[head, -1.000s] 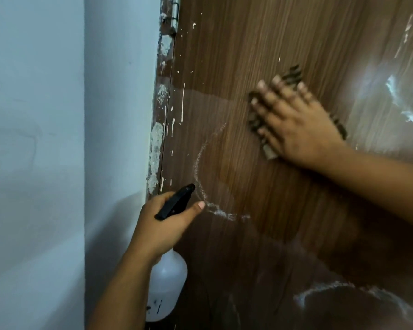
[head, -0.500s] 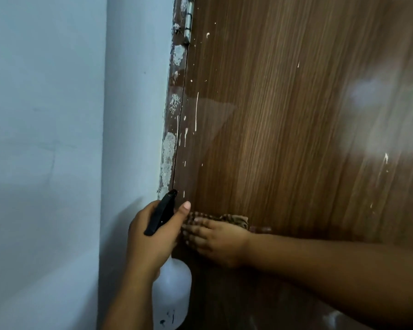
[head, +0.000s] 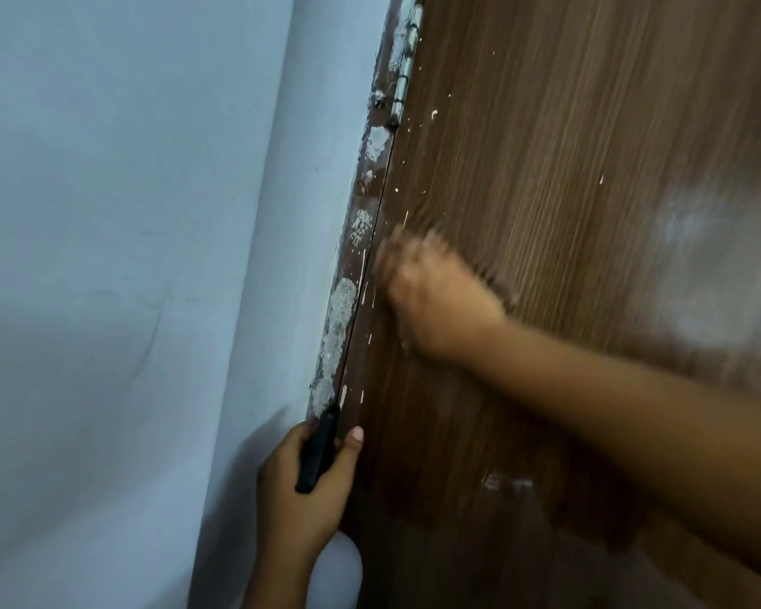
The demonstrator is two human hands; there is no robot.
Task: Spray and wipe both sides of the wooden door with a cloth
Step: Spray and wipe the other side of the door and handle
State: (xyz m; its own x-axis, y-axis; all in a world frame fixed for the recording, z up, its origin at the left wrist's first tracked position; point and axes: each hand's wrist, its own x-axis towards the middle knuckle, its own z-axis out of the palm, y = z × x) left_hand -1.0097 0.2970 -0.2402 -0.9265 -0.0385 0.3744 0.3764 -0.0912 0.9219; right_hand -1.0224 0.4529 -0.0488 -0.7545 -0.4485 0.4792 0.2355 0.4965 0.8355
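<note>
Pressing cloth [head: 499, 285] under right hand [head: 440, 301], door [head: 567, 169]

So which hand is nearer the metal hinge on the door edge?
Right. The right hand is on the door below the hinge, blurred mid-wipe. The left hand grips the spray bottle much farther down.

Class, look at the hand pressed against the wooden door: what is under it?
The right hand lies blurred against the door. Only a dark frayed edge, likely the cloth, shows beside it; the rest is covered.
</note>
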